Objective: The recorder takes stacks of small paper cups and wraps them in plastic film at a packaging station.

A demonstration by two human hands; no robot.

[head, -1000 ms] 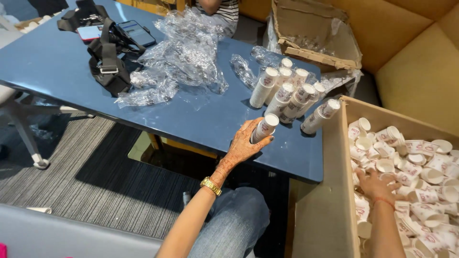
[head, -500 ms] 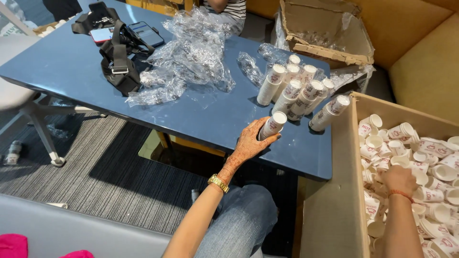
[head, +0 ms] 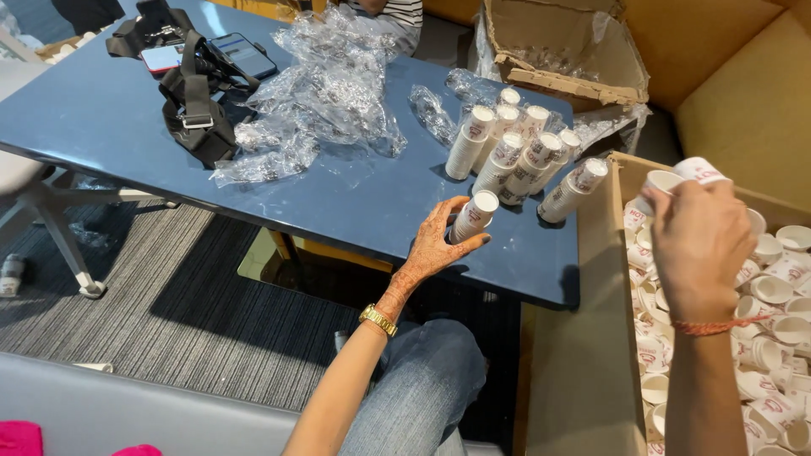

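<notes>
The left hand (head: 439, 241) rests at the near edge of the blue desk (head: 101, 118), its fingers curled loosely around a short stack of white paper cups (head: 473, 215) that lies on its side on the desk top. The stack's long axis runs from the palm away toward the far right corner, open mouth pointing outward, so its base end sits in the hand and the rim end is free. The right hand (head: 699, 245) is raised over the open cardboard box (head: 591, 338) that stands just beside the desk's right edge, and it is closed on a few cups (head: 680, 173) whose rims show above the knuckles; how many it holds cannot be made out, since the back of the hand covers them. These held cups lie to the right of the lying stack and above it, so the right hand is the one to close that gap. More finished stacks (head: 519, 152) lie side by side further in on the desk, all slanted the same way. Loose cups (head: 777, 279) fill the box, which is cut off by the frame at the right and bottom. Crumpled clear plastic wrappers (head: 329, 93) spread over the desk's middle.
</notes>
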